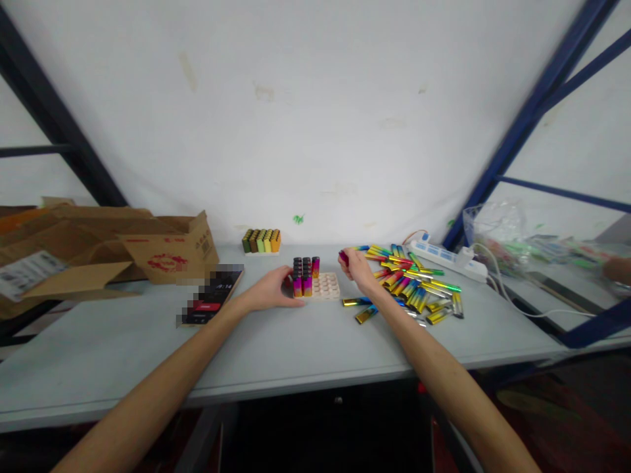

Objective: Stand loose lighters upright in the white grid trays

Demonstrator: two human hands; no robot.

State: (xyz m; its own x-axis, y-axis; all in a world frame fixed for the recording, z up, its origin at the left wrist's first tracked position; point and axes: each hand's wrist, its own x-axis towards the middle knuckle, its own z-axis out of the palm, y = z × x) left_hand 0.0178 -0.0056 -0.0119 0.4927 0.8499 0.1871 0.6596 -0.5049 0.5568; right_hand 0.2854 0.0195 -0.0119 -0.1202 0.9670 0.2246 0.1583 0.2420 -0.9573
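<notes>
Over on the grey tabletop (pixel 305 348), the right hand (pixel 359 270) has a purple lighter (pixel 343 257) pinched, just right of the white tray (pixel 327 288). The left hand (pixel 271 289) kinda curls round the tray's left end by the upright lighters (pixel 307 286); can't tell if it's actually gripping.

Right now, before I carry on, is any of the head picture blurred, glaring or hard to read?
Head view: the wall is bright and fairly even; the loose shiny pieces carry glints; blocky pixels hide the left side of the phone; below the table it is very dark; the clear plastic bag looks soft.
</notes>
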